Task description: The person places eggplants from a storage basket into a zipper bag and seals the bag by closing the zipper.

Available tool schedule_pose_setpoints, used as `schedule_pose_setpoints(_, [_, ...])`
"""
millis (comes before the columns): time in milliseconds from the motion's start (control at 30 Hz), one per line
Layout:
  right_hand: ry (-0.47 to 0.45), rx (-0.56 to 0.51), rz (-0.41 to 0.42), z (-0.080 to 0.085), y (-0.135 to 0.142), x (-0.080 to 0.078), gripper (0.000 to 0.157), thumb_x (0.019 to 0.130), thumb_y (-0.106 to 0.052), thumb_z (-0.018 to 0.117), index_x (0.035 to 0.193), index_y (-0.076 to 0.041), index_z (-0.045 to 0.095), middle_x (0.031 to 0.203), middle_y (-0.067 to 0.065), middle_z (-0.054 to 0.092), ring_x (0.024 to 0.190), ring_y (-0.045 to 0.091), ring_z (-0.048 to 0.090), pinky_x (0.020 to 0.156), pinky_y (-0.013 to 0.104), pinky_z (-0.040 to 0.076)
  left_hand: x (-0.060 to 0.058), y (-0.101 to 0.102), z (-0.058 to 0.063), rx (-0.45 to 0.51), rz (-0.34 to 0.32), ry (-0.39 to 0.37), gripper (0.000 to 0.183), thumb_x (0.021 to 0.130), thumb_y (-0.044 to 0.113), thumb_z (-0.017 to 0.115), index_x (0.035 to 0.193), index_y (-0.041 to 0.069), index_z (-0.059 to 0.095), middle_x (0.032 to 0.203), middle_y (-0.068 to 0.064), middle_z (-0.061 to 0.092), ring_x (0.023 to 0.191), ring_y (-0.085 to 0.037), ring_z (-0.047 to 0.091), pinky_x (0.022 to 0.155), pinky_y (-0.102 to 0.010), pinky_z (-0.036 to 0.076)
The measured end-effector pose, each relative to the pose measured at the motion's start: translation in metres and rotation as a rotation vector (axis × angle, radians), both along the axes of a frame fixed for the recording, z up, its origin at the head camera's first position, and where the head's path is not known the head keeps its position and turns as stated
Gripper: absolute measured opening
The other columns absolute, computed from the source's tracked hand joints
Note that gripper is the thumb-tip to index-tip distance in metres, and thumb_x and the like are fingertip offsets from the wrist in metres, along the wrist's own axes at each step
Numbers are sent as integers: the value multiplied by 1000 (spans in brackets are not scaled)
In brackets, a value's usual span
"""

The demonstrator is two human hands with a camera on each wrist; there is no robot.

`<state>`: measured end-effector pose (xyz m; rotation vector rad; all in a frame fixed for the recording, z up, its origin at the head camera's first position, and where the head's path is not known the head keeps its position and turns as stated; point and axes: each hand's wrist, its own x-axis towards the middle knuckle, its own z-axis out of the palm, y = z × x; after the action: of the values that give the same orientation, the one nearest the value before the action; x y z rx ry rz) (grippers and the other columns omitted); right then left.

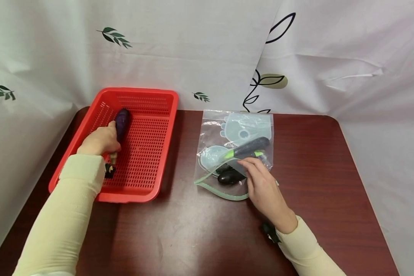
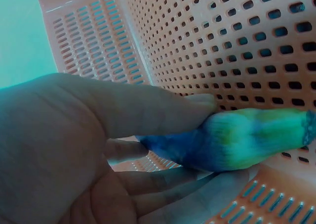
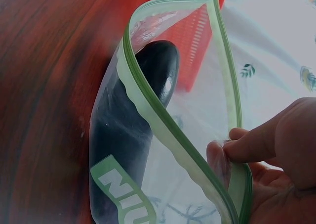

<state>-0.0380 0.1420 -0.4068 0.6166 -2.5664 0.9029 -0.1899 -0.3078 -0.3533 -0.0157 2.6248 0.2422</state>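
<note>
Inside the red basket (image 1: 141,149), my left hand (image 1: 101,140) grips a purple eggplant (image 1: 122,119) lying along the basket's left side. The left wrist view shows thumb and fingers around it near its pale stem end (image 2: 237,140). On the table, my right hand (image 1: 263,188) pinches the rim of a clear zip bag (image 1: 207,134) with a green-edged mouth. Its mouth gapes toward me. Several dark eggplants (image 1: 252,146) lie in the bag, one of them with a bright green cap. A black, glossy eggplant end (image 3: 160,68) shows near the opening in the right wrist view.
Both basket and bag stand on a dark reddish-brown table (image 1: 317,161). A white curtain (image 1: 179,46) with leaf prints hangs behind it and along both sides. A small black object (image 1: 270,232) sits at my right wrist.
</note>
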Motion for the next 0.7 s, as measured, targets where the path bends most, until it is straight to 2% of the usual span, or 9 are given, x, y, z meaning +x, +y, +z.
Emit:
schedule_pose_setpoints(67, [-2,1,0,0,0,0,38,89,14,61,126,1,64,123,12,60,108,22,61,81,35,54,1,-1,1,16,9,-18,84,89,11,59,151,-14,9,81,-24,66,85,-42,62,75,-57,48])
schedule_pose_setpoints(167, [-5,2,-1,0,0,0,39,90,14,61,126,1,64,124,12,60,108,22,61,81,35,54,2,-2,1,26,13,-19,75,87,11,59,146,-12,18,71,-17,64,74,-36,62,69,-51,48])
schedule_pose_setpoints(233, [-6,3,0,0,0,0,39,90,14,60,126,1,64,124,12,59,107,22,62,80,35,54,2,-2,2,26,12,-2,70,85,11,60,141,-11,24,78,-21,63,73,-37,61,66,-50,48])
schedule_pose_setpoints(333, [-2,3,0,0,0,0,39,90,14,60,126,1,63,124,12,59,107,22,62,80,35,54,2,-2,3,8,7,28,69,84,12,60,140,-11,28,92,-29,59,83,-42,58,68,-52,47])
schedule_pose_setpoints(533, [18,-1,-1,-1,0,-1,36,91,13,60,124,2,64,121,13,61,109,23,62,83,37,55,1,-1,6,-7,-4,38,55,83,11,58,128,-11,36,94,-34,57,77,-41,59,64,-50,48])
schedule_pose_setpoints(700, [19,-1,0,-1,0,-1,37,90,14,59,124,2,64,122,13,60,111,24,62,84,37,55,1,-1,9,-6,0,21,73,85,12,57,147,-11,25,89,-29,60,79,-41,60,69,-53,48])
